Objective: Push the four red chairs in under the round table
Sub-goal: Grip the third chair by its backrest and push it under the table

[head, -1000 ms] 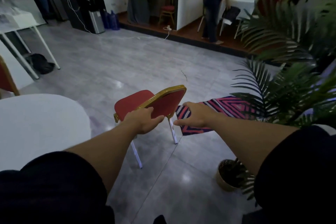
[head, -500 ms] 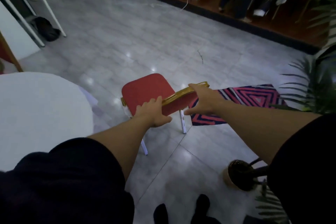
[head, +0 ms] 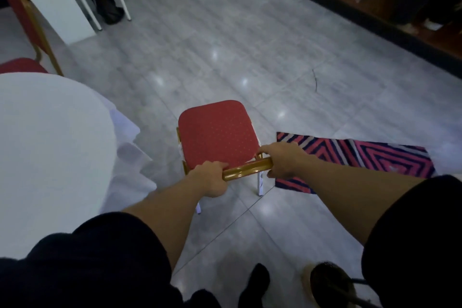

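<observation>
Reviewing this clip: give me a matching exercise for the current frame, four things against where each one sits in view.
Things:
1. red chair
2. round table
3. striped rug
4. plant pot

Places:
A. flat on the floor, right of the chair
B. bottom edge, near the person's feet
C. centre, its gold top rail gripped by the left hand and right hand
D. left side, under a white cloth

Pairs: 1-C, 2-D, 3-A, 4-B

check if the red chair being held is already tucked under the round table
No, the red chair stands on open floor to the right of the round table, its whole seat uncovered, with the left hand and right hand gripping its backrest.
</observation>
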A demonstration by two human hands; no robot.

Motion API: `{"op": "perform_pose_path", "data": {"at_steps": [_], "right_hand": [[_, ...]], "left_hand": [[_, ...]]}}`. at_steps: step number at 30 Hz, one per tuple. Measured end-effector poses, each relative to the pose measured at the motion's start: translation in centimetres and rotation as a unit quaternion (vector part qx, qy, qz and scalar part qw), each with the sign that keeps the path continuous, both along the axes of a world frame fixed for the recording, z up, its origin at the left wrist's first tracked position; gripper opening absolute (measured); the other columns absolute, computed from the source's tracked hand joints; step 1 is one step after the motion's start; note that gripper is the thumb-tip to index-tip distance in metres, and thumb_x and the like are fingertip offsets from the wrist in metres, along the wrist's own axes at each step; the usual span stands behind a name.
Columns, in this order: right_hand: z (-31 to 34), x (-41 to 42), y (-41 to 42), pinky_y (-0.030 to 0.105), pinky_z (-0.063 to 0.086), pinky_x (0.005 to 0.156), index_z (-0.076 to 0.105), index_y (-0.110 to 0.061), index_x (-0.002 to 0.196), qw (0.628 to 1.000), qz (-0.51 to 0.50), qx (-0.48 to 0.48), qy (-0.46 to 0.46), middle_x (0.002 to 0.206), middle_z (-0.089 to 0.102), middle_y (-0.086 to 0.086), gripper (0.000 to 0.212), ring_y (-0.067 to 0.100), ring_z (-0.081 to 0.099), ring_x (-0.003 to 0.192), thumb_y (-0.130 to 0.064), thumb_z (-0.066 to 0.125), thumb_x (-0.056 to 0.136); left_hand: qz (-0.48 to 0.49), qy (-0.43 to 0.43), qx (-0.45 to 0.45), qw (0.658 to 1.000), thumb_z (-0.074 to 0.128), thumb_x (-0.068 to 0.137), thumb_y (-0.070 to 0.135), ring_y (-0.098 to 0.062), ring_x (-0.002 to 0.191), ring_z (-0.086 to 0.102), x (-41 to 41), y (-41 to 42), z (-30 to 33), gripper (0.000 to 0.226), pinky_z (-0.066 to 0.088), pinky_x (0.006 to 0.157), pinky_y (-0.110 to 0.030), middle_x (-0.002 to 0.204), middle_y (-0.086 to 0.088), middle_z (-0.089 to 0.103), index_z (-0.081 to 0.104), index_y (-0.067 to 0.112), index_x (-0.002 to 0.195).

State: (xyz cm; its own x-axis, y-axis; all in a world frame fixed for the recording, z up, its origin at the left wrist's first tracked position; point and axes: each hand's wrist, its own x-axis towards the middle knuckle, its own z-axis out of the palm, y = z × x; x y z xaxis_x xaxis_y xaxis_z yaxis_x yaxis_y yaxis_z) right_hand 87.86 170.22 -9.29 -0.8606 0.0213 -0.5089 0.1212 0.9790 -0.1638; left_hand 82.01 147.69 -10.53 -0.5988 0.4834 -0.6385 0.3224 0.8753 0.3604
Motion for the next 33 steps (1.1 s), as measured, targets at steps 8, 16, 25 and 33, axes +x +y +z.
{"op": "perform_pose_path", "data": {"at_steps": [8, 16, 25, 33], "right_hand": [[-1.6, -6.3, 4.2, 0.03, 0.049, 0.061, 0.074, -0.036, 0.107, 0.996, 0.083, 0.004, -0.027, 0.088, 0.068, -0.005, 0.036, 0.019, 0.067, 0.079, -0.008, 0.058, 0.091], [-2.6, -15.4, 8.4, 0.033, 0.05, 0.061, 0.069, -0.054, 0.109, 0.992, 0.123, 0.015, -0.028, 0.087, 0.066, -0.006, 0.053, 0.02, 0.065, 0.077, -0.007, 0.057, 0.088], [-2.8, -23.2, 10.6, 0.038, 0.062, 0.068, 0.071, -0.046, 0.112, 0.98, 0.195, 0.026, -0.034, 0.085, 0.066, -0.005, 0.044, 0.018, 0.066, 0.072, -0.008, 0.062, 0.089], [-2.0, -30.1, 11.5, 0.031, 0.044, 0.062, 0.072, -0.047, 0.119, 0.947, 0.319, 0.031, -0.016, 0.094, 0.071, -0.002, 0.054, 0.024, 0.068, 0.082, -0.006, 0.06, 0.086]], "left_hand": [[0.003, 0.033, -0.017, 0.999, 0.067, 0.085, 0.019, -0.035, 0.119, 0.066, -4.0, 3.0, 0.4, 0.055, 0.052, 0.105, -0.043, 0.127, -0.008, 0.072, 0.063, 0.028, 0.139], [0.062, 0.046, -0.014, 0.997, 0.053, 0.084, 0.024, -0.033, 0.105, 0.07, -10.0, 6.3, -0.5, 0.051, 0.056, 0.093, -0.042, 0.111, -0.008, 0.075, 0.067, 0.032, 0.132], [0.124, 0.05, -0.019, 0.991, 0.048, 0.074, 0.031, -0.035, 0.111, 0.071, -14.2, 8.2, -0.9, 0.067, 0.055, 0.103, -0.05, 0.11, -0.008, 0.076, 0.058, 0.037, 0.14], [0.237, 0.057, -0.039, 0.969, 0.057, 0.084, 0.019, -0.033, 0.116, 0.066, -15.4, 11.1, 0.1, 0.042, 0.049, 0.1, -0.04, 0.122, -0.007, 0.073, 0.068, 0.029, 0.123]]}}
